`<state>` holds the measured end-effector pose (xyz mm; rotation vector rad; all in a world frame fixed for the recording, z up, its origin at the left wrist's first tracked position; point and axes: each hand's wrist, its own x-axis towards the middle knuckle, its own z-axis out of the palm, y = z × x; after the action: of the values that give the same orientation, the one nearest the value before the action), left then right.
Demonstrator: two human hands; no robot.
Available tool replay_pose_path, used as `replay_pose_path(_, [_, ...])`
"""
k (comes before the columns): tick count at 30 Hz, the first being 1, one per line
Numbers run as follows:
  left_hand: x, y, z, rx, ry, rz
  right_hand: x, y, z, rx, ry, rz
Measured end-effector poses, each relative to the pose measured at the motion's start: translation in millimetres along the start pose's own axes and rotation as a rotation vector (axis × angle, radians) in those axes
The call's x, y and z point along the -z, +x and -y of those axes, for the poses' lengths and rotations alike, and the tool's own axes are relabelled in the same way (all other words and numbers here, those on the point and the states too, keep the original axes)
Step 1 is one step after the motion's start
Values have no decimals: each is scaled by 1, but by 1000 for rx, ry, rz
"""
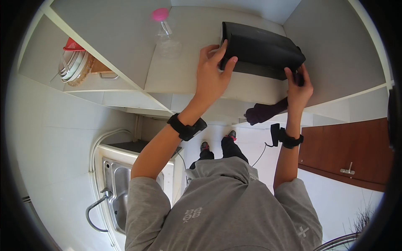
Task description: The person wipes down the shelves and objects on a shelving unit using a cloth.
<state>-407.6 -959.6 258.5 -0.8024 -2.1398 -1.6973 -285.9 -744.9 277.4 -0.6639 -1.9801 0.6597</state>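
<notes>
A glossy black box (261, 48) lies on its long side on the white cupboard shelf (184, 79). My left hand (212, 69) grips its left end, thumb on the front face and fingers around the edge. At the box's right end is my right hand (299, 85), its fingers closed on a dark purple folded umbrella (268, 112) and touching the box's corner. The umbrella passes behind my right wrist and sticks out over the shelf's front edge. A clear bottle with a pink cap (160, 14) stands left of the box.
Cupboard dividers (335, 50) stand on both sides. The left compartment holds a red basket (73, 44), stacked plates (75, 67) and a wooden board (99, 67). Below left is a steel sink (117, 180) with a tap (95, 213); a brown cabinet door (343, 152) is at right.
</notes>
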Motion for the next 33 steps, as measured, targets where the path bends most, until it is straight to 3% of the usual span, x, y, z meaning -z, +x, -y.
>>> replay_pose_path(2, [1,1,-1,72,-66,14,9,3,2,39,-36,57])
replay_pose_path(3, [1,2,0,91,-91,16,14,-1,17,-43,-118,76])
replay_pose_path(6, [1,4,2,114,-130,21,22,-8,40,270,-73,-144])
replay_pose_path(7, [1,4,2,116,-137,24,27,-13,58,241,-96,-73])
replay_pose_path(12, [2,3,-1,141,-130,17,-5,1,116,666,6,118])
replay_pose_path(16, [3,1,1,145,-140,-8,-35,1,123,591,-62,393])
replay_pose_path(19, [5,-1,0,163,-189,-24,-44,-9,114,592,-133,438])
replay_pose_path(33, [23,-4,-3,75,-212,34,-49,-10,114,630,-198,431])
